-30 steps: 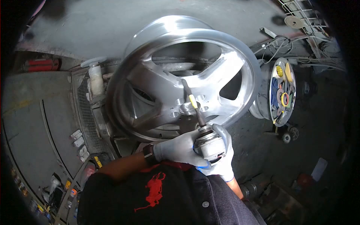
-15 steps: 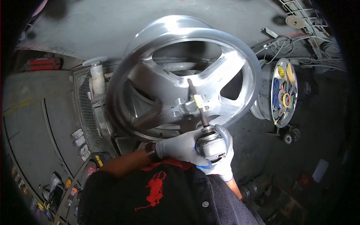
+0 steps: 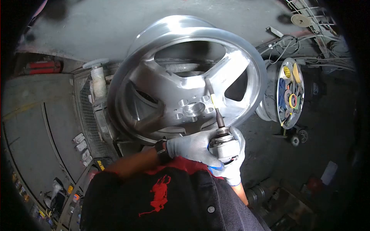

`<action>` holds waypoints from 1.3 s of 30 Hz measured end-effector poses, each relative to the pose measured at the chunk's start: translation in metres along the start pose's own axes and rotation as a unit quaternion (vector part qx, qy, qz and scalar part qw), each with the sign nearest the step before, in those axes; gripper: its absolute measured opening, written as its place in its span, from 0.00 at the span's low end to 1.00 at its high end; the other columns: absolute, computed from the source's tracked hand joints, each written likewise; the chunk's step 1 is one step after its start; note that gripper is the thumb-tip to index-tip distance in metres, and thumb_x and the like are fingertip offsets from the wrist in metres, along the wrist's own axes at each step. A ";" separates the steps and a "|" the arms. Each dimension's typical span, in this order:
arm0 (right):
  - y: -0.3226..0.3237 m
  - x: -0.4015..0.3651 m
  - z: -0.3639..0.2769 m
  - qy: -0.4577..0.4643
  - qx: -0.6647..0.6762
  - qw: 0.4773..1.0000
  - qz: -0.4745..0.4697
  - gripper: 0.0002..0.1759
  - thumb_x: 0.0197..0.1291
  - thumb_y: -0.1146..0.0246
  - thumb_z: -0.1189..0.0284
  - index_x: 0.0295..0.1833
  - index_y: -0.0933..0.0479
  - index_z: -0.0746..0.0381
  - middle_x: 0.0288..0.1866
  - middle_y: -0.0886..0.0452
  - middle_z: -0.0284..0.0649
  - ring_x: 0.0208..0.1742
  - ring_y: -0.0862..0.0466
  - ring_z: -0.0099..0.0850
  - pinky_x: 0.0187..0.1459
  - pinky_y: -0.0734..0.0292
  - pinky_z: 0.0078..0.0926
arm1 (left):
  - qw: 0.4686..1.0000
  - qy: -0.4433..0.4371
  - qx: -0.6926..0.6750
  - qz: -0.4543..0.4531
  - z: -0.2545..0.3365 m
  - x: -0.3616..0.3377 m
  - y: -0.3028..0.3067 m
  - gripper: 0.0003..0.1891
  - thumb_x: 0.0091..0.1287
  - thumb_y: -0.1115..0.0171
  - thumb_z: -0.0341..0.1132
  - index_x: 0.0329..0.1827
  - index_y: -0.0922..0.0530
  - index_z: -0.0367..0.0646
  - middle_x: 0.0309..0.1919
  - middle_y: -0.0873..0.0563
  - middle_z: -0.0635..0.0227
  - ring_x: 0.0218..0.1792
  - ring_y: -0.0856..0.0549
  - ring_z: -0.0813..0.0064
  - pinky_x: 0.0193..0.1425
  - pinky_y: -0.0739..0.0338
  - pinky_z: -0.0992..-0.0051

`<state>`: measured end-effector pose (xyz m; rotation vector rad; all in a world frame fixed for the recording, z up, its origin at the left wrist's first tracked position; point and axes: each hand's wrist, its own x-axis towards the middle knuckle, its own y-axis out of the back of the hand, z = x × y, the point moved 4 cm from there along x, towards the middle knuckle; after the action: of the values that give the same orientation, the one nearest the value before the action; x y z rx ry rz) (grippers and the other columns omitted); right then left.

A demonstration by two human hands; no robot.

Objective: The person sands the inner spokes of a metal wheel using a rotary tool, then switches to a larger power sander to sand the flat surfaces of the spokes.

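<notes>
A large bare-metal wheel rim stands tilted in front of me, with wide spokes and a ring of bolt holes around its hub. Both my hands wear pale gloves and are wrapped around a handheld power grinder. My left hand grips its body from the left, while my right hand closes around the other side, partly hidden by the tool. From the grinder a long dark shaft with a yellow band reaches over the hub area. Its tip overlaps a spoke's base; contact is hard to tell.
To the right, another rim holds tape rolls, discs and other small items. Cables hang at upper right. A wrapped cylinder and a mesh panel stand left, near a red case.
Both hands have moved the grinder slightly right. Its shaft tip has shifted right across the face of the rim, from left of the hub's upper edge towards the right spoke.
</notes>
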<state>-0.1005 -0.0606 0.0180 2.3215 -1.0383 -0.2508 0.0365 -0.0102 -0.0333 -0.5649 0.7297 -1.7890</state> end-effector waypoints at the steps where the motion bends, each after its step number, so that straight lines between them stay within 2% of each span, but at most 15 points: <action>1: -0.001 -0.001 0.000 0.001 0.001 1.000 -0.002 0.56 0.35 0.16 0.57 0.69 0.33 0.69 0.63 0.21 0.51 0.62 0.19 0.45 0.66 0.27 0.41 | 1.000 0.001 0.026 0.001 0.000 0.000 0.001 0.40 0.52 0.18 0.34 0.68 0.30 0.41 0.58 0.19 0.68 0.59 0.21 0.77 0.67 0.25 0.69; 5: -0.014 -0.004 -0.005 -0.013 0.022 0.999 -0.020 0.57 0.35 0.16 0.56 0.70 0.33 0.68 0.63 0.22 0.52 0.63 0.19 0.45 0.66 0.27 0.41 | 1.000 -0.018 -0.012 -0.006 0.004 -0.015 -0.002 0.37 0.54 0.22 0.31 0.67 0.30 0.41 0.55 0.18 0.69 0.57 0.21 0.77 0.66 0.26 0.70; 7: -0.016 -0.004 -0.006 -0.004 0.050 0.998 -0.028 0.57 0.35 0.16 0.56 0.71 0.33 0.67 0.64 0.22 0.52 0.63 0.19 0.45 0.67 0.27 0.41 | 0.999 -0.019 -0.007 0.026 0.000 -0.025 -0.001 0.38 0.54 0.21 0.31 0.68 0.31 0.42 0.55 0.18 0.70 0.57 0.21 0.77 0.67 0.27 0.70; 10: -0.021 -0.002 -0.004 0.004 0.041 0.993 -0.107 0.56 0.35 0.17 0.56 0.70 0.32 0.66 0.66 0.23 0.50 0.66 0.21 0.46 0.67 0.28 0.42 | 0.999 0.006 -0.027 0.038 0.002 -0.041 -0.003 0.40 0.54 0.20 0.32 0.70 0.33 0.42 0.58 0.20 0.69 0.60 0.22 0.77 0.68 0.27 0.70; 12: -0.022 0.002 -0.009 0.007 0.036 0.994 -0.107 0.56 0.35 0.17 0.56 0.70 0.32 0.66 0.66 0.23 0.51 0.66 0.21 0.46 0.67 0.28 0.42 | 0.996 0.022 -0.062 0.058 -0.001 -0.045 -0.003 0.43 0.54 0.20 0.32 0.72 0.36 0.42 0.60 0.21 0.68 0.61 0.23 0.77 0.69 0.28 0.69; 16: -0.017 0.007 -0.020 -0.019 0.046 0.995 -0.084 0.57 0.36 0.17 0.57 0.71 0.34 0.69 0.64 0.23 0.51 0.64 0.20 0.45 0.67 0.27 0.40 | 0.998 0.020 -0.029 0.051 0.004 -0.033 -0.004 0.44 0.54 0.20 0.32 0.73 0.36 0.41 0.61 0.21 0.67 0.62 0.23 0.76 0.69 0.29 0.70; 19: -0.010 0.008 -0.018 -0.049 0.066 0.995 -0.062 0.58 0.36 0.16 0.58 0.71 0.37 0.71 0.63 0.22 0.51 0.63 0.19 0.42 0.66 0.26 0.39 | 0.999 0.003 -0.019 0.049 0.007 -0.018 -0.002 0.42 0.54 0.21 0.31 0.71 0.35 0.40 0.60 0.21 0.67 0.62 0.23 0.76 0.70 0.29 0.70; 21: -0.005 0.008 -0.018 -0.028 0.025 0.999 -0.028 0.59 0.36 0.16 0.59 0.72 0.38 0.71 0.62 0.22 0.52 0.61 0.18 0.42 0.65 0.26 0.38 | 1.000 -0.009 -0.014 0.017 0.013 -0.011 -0.001 0.37 0.54 0.20 0.33 0.67 0.29 0.40 0.58 0.19 0.68 0.60 0.21 0.77 0.67 0.26 0.69; 23: -0.007 0.010 -0.023 -0.055 0.063 0.996 -0.024 0.58 0.37 0.17 0.60 0.72 0.38 0.72 0.62 0.22 0.53 0.61 0.18 0.42 0.65 0.26 0.37 | 0.999 -0.022 -0.024 0.017 0.010 -0.010 -0.001 0.35 0.54 0.21 0.33 0.66 0.28 0.40 0.57 0.19 0.68 0.58 0.21 0.76 0.67 0.25 0.69; 25: -0.010 0.015 -0.032 0.006 0.002 0.999 -0.044 0.57 0.38 0.17 0.60 0.72 0.38 0.72 0.61 0.21 0.51 0.61 0.18 0.41 0.65 0.26 0.38 | 0.998 -0.029 -0.058 0.002 0.007 -0.015 0.000 0.36 0.54 0.20 0.33 0.66 0.28 0.40 0.57 0.19 0.68 0.59 0.21 0.76 0.67 0.25 0.69; 28: -0.023 0.013 -0.030 0.015 0.016 0.999 -0.050 0.57 0.38 0.17 0.58 0.72 0.37 0.71 0.61 0.21 0.51 0.62 0.18 0.43 0.65 0.26 0.39 | 0.998 -0.019 -0.065 0.017 0.010 -0.033 0.000 0.37 0.56 0.24 0.29 0.69 0.32 0.41 0.58 0.20 0.70 0.60 0.22 0.78 0.68 0.28 0.70; 33: -0.026 0.018 -0.032 0.025 0.025 0.996 -0.085 0.56 0.37 0.17 0.55 0.71 0.34 0.68 0.63 0.22 0.53 0.63 0.19 0.45 0.66 0.26 0.41 | 0.997 -0.007 -0.071 0.039 0.016 -0.043 -0.003 0.40 0.56 0.24 0.27 0.72 0.36 0.42 0.59 0.20 0.69 0.61 0.23 0.77 0.69 0.28 0.69; 36: -0.020 0.021 -0.034 0.017 0.021 0.995 -0.094 0.56 0.37 0.18 0.56 0.71 0.35 0.69 0.63 0.22 0.52 0.63 0.19 0.45 0.66 0.26 0.40 | 0.996 -0.007 -0.079 0.034 0.013 -0.036 -0.005 0.40 0.56 0.24 0.28 0.72 0.36 0.41 0.59 0.21 0.68 0.61 0.23 0.77 0.70 0.28 0.69; 38: -0.014 0.015 -0.023 -0.061 0.060 0.994 -0.066 0.56 0.37 0.18 0.57 0.71 0.35 0.70 0.63 0.23 0.52 0.63 0.19 0.43 0.65 0.26 0.39 | 0.991 -0.039 -0.124 0.042 0.013 -0.026 -0.005 0.34 0.56 0.21 0.33 0.65 0.28 0.40 0.57 0.18 0.66 0.59 0.21 0.76 0.67 0.25 0.69; 39: -0.012 0.014 -0.024 -0.097 0.095 0.989 -0.054 0.56 0.38 0.19 0.59 0.71 0.36 0.71 0.63 0.23 0.52 0.62 0.19 0.43 0.65 0.25 0.38 | 0.990 -0.041 -0.126 0.040 0.014 -0.021 -0.005 0.34 0.56 0.21 0.33 0.65 0.28 0.40 0.57 0.18 0.66 0.59 0.21 0.76 0.67 0.25 0.69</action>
<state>-0.0742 -0.0538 0.0317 2.5694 -1.0711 -0.4447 0.0495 0.0081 -0.0205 -0.7615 0.9159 -1.6005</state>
